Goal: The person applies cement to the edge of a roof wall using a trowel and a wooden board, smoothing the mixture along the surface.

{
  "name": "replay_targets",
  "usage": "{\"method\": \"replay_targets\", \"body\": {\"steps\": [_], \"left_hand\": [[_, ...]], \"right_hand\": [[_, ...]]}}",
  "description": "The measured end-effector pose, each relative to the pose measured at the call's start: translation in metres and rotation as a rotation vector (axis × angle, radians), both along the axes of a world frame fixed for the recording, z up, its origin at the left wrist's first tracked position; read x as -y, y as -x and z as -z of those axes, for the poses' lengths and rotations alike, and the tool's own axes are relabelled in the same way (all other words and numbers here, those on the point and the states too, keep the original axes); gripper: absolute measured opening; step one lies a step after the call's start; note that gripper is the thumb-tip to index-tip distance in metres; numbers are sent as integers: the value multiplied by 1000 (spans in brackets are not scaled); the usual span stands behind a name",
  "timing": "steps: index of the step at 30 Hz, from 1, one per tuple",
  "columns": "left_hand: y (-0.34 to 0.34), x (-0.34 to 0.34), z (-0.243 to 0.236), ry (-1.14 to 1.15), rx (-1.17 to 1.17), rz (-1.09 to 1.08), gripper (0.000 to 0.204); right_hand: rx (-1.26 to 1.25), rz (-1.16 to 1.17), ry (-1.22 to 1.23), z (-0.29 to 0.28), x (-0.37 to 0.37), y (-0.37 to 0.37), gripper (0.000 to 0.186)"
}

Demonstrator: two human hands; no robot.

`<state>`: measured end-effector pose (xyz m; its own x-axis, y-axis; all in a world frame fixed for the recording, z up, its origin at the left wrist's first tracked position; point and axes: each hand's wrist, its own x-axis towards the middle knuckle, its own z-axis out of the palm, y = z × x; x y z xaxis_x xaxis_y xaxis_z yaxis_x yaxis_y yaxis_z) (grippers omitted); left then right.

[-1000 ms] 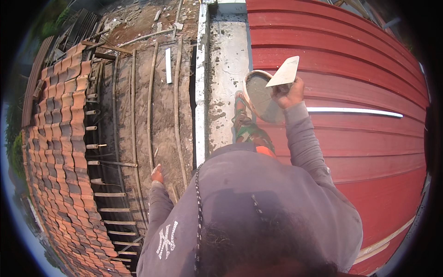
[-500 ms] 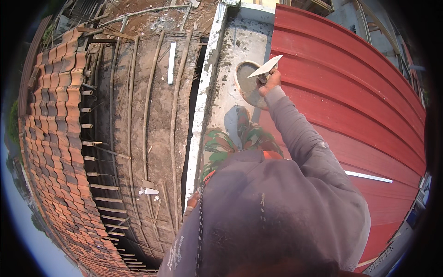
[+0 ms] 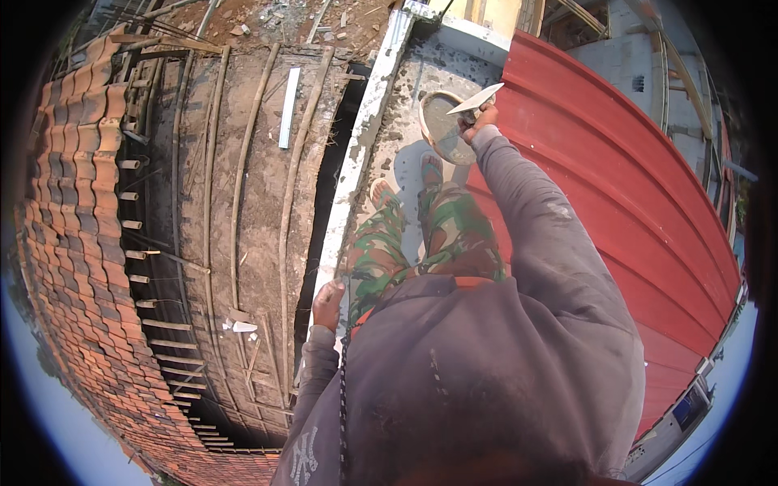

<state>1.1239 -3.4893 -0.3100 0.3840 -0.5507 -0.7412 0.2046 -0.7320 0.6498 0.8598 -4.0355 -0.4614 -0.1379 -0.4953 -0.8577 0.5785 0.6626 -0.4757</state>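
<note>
My right hand is closed on a trowel with a pale, pointed blade. The trowel is raised over the far right rim of a round basin, which holds wet grey mortar. The basin stands on the concrete gutter floor, against the red metal roof. On the near left, my left hand is beside the top of the white-edged wall, nothing visible in it. Its fingers are too small and foreshortened to read clearly.
Red metal roofing slopes away on the right. Left of the wall there is a dark gap, then a lower surface with bamboo poles and a white strip. Orange roof tiles line the far left. My feet stand in the gutter.
My left hand has come forward along the wall and shows more fully. The right hand still holds the trowel over the basin. My view has shifted, showing more of my legs and feet.
</note>
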Motion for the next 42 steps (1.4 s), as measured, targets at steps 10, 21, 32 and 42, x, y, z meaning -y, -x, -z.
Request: {"method": "replay_targets", "body": {"steps": [10, 21, 32, 42], "left_hand": [[120, 156, -32, -170, 408, 461, 16], [137, 174, -60, -361, -341, 248, 19], [125, 221, 24, -108, -234, 768, 16], [60, 190, 206, -77, 456, 661, 28]], "right_hand": [[-19, 52, -84, 108, 152, 10, 38], [-118, -37, -102, 187, 218, 24, 37], [-788, -808, 173, 151, 156, -1, 51], [0, -1157, 110, 289, 98, -53, 56]]}}
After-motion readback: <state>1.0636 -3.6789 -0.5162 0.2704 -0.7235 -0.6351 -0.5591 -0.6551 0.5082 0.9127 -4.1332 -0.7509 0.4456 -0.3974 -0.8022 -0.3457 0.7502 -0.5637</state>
